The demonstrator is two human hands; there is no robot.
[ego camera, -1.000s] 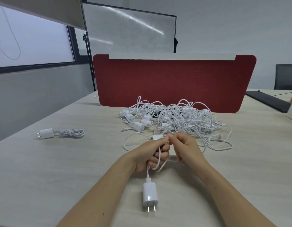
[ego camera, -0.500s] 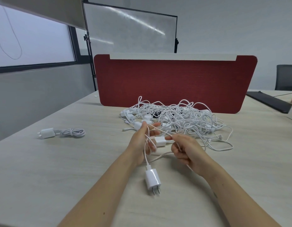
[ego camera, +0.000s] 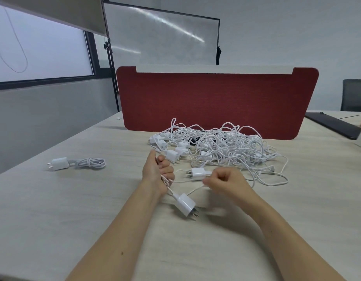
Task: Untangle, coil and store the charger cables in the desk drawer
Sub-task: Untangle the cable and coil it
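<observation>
A tangled heap of white charger cables [ego camera: 226, 147] with several plug bricks lies mid-table in front of a red divider. My left hand [ego camera: 158, 173] grips loops of one white cable, and that cable's plug brick [ego camera: 185, 204] dangles just below the fist, prongs pointing down-right. My right hand [ego camera: 224, 182] pinches the same cable a little to the right, fingers curled. Another plug brick [ego camera: 197, 173] lies on the table between my two hands. One coiled charger [ego camera: 78, 163] lies apart at the left.
The red desk divider [ego camera: 216, 104] stands behind the heap. A dark flat pad [ego camera: 333, 125] lies at the far right, with a chair [ego camera: 354, 95] behind it. A whiteboard [ego camera: 161, 37] stands at the back. The light wooden table [ego camera: 54, 209] stretches around my arms.
My hands, first close together, have drawn apart. The left hand has curled round the cable loops and the dangling plug brick has swung up and to the right.
</observation>
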